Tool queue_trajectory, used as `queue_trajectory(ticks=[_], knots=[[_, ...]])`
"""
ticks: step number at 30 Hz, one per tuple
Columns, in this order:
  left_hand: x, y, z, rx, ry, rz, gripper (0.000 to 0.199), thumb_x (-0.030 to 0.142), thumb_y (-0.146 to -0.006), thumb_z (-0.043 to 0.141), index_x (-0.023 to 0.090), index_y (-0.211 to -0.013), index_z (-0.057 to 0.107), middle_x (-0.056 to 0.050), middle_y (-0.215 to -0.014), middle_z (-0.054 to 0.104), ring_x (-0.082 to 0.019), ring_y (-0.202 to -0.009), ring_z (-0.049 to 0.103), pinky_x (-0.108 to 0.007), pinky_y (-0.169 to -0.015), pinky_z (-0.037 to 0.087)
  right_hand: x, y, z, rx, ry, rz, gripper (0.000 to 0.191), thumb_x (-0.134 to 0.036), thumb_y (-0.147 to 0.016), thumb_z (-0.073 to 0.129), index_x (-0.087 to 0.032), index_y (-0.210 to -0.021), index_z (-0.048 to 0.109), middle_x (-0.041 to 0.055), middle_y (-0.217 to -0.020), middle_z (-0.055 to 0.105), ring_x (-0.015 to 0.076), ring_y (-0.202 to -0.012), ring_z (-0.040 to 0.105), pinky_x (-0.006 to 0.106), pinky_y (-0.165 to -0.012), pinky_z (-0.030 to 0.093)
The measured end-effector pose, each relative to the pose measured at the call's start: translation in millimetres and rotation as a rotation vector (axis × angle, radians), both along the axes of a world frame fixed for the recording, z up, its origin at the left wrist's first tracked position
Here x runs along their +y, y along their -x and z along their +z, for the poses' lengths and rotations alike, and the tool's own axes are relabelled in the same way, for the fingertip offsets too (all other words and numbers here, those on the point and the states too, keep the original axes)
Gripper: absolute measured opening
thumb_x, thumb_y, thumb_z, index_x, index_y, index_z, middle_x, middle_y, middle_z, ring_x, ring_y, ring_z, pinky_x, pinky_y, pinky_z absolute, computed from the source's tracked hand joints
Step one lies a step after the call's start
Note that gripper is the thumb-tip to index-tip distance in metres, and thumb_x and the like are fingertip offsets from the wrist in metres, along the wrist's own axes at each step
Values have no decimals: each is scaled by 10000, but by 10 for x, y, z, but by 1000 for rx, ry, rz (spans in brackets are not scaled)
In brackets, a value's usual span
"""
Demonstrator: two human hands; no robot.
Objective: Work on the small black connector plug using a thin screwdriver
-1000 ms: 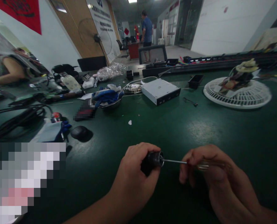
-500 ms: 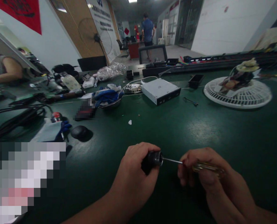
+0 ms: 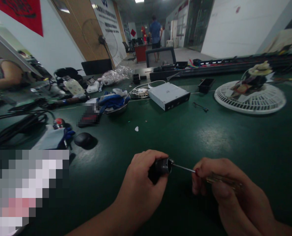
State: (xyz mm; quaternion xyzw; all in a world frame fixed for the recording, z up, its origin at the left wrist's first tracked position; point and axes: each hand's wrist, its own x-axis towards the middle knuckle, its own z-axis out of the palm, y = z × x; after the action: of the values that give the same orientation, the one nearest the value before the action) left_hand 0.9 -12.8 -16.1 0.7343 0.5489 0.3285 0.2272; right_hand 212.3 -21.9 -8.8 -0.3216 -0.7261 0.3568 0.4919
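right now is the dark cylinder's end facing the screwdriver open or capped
Open: the dark cylinder, gripped by the left hand, shows a rim around a dark recess there. Its depth I cannot tell.

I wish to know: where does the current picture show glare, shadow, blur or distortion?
Head view: a pale glare lies on the green table, right of centre; head view: the black mouse throws a dark shadow on its right; head view: the screwdriver handle in the right hand looks soft; head view: the background fan leans outward, perhaps lens distortion.
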Motion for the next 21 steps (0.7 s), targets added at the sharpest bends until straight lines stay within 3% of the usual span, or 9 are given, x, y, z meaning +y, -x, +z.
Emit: queue_trajectory(ticks=[4, 9, 14, 18, 21], knots=[[-3, 7, -7, 16, 9, -3, 345, 49, -782, 641, 273, -1044, 646, 10, -990, 699, -225, -915, 636, -418, -788, 500, -7, 5, -12, 42, -35, -39, 230, -323, -1080, 391, -280, -1114, 615, 16, -818, 626, 143, -668, 614, 288, -583, 499], [2, 7, 18, 16, -1, -19, 331, 47, -776, 639, 269, -1021, 644, 15, -953, 693, -221, -877, 633, -415, -766, 498, -67, -4, -101, 244, 94, -85, 189, -260, -1063, 427, -270, -1096, 613, 23, -908, 603, 152, -709, 602, 310, -608, 517], [1, 11, 14, 18, 0, -22, 349, 38, -765, 645, 266, -1030, 639, 13, -969, 695, -226, -897, 635, -420, -779, 501, -27, 27, -57, 169, 47, -192, 161, -191, -1033, 492, -289, -1082, 610, -5, -871, 633, 142, -743, 634, 281, -636, 531], [8, 13, -4, 20, -3, -23, 376, 31, -759, 645, 274, -1046, 637, 13, -984, 694, -227, -901, 631, -416, -777, 498, 78, 40, -57, -122, 127, -317, 171, -269, -1037, 498, -346, -1113, 631, -12, -1086, 713, 161, -995, 684, 306, -818, 557], [14, 9, -5, 15, -10, -25, 361, 32, -758, 648, 266, -1034, 639, 10, -970, 692, -226, -891, 631, -420, -782, 493, 133, 43, -138, -246, 305, -276, 137, -345, -1050, 454, -332, -1106, 578, -4, -1309, 664, 208, -1318, 551, 454, -1086, 454]])
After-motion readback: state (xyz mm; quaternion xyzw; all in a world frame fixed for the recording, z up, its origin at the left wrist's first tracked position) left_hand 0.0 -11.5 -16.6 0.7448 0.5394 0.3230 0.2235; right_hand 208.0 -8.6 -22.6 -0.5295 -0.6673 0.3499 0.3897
